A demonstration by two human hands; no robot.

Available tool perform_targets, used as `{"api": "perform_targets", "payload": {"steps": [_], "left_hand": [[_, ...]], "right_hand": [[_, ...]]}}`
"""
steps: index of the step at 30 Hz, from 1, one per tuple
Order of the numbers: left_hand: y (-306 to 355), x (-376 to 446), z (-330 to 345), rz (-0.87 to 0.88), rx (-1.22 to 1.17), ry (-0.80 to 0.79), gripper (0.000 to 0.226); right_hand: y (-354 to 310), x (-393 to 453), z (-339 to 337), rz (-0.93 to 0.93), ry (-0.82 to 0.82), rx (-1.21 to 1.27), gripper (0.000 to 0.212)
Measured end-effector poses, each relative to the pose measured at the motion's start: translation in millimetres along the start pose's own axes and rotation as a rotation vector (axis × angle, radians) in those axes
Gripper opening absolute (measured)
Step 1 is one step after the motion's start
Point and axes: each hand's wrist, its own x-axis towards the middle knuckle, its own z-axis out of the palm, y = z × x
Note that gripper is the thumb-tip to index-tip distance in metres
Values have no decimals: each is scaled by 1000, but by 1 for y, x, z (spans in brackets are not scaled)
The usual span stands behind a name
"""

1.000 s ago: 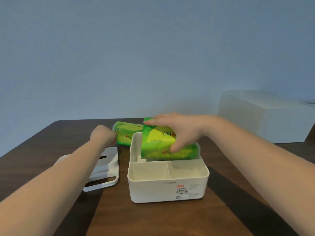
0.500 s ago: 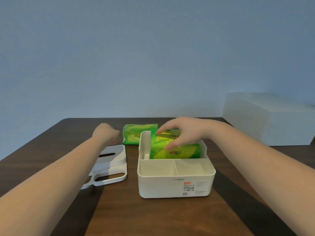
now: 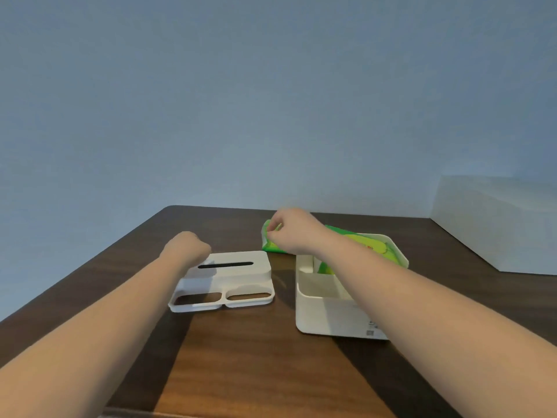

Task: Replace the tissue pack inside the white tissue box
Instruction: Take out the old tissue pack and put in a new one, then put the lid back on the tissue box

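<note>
— Where are the tissue packs sitting?

— One green tissue pack [image 3: 375, 247] is lying inside the rear compartment of the open white tissue box [image 3: 328, 319], partly hidden by the right forearm. A second green pack [image 3: 271, 245] is lying on the brown table [image 3: 256, 357] just behind the box's left corner.

— What are the hands doing?

— The right hand [image 3: 291, 232] is pinching the near edge of that second pack with its fingertips. The left hand [image 3: 185, 247] is hanging curled into a loose fist, grasping nothing, at the far left corner of the box's slotted lid [image 3: 229, 280], which is lying flat beside the box.

— Anything else?

— A large white box [image 3: 497, 221] is standing at the table's far right.
</note>
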Motion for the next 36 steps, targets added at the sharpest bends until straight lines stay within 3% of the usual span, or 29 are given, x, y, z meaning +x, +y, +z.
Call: {"api": "perform_targets", "payload": {"steps": [9, 14, 19, 23, 27, 30, 36], "left_hand": [[-38, -11, -7, -97, 52, -58, 30], [-40, -10, -3, -142, -105, -69, 18], [-39, -14, -2, -134, -185, -20, 24], [-36, -20, -11, -79, -164, 78, 26], [-21, -33, -27, -12, -220, 185, 22], [-5, -43, -34, 15, -330, 207, 27], [44, -69, -34, 108, -439, 192, 18]], "right_hand": [[-43, 24, 52, 159, -345, -302, 40], [-41, 24, 59, 207, -421, -323, 38], [-38, 27, 56, 294, -387, -165, 37], [-35, 29, 48, 309, -240, -44, 9], [-35, 28, 24, 331, -108, 114, 31], [-31, 24, -5, 396, -20, 159, 32], [5, 3, -48, 350, 147, 336, 31]]}}
